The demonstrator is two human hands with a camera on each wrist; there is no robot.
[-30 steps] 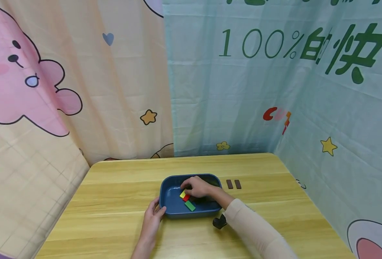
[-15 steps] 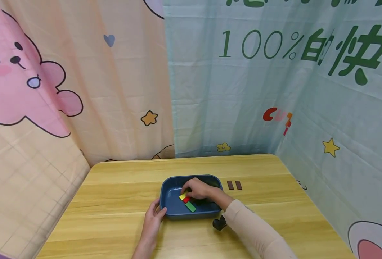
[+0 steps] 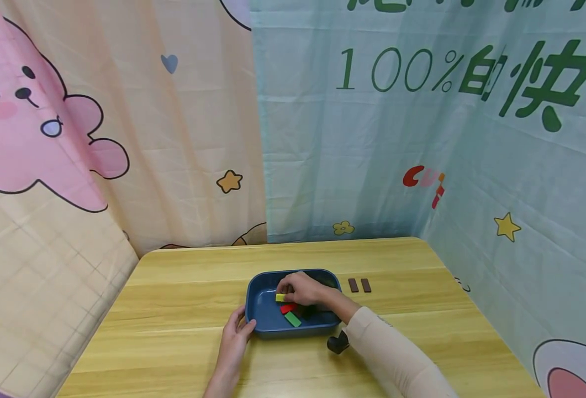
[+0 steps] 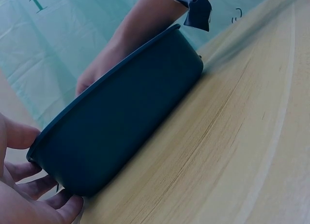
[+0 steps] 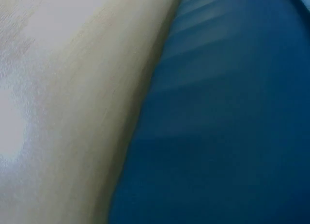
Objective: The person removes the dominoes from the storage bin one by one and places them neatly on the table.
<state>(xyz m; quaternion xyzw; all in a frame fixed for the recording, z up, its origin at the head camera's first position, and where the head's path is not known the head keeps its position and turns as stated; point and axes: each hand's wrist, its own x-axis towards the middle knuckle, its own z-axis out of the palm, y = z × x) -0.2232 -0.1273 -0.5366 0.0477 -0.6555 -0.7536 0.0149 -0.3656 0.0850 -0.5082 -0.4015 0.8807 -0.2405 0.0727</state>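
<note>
A blue rectangular basin stands on the table. My left hand grips its left end; in the left wrist view the thumb lies at the rim and the fingers curl round the outer corner. My right hand reaches inside over the right side and pinches a small yellow block. Below it in the basin lie a red block and a green block. The forearm and hand hide part of the basin's right half. Only the basin's outer wall and the tabletop fill the right wrist view.
Two small brown blocks lie side by side on the wooden table, right of the basin. A black wrist device hangs under the right forearm near the basin's front right corner. Printed curtains stand behind and beside the table.
The yellow block has turned from slanted to level and sits slightly higher at my right fingertips. The red block has also shifted and shows more fully. My left hand stays put.
</note>
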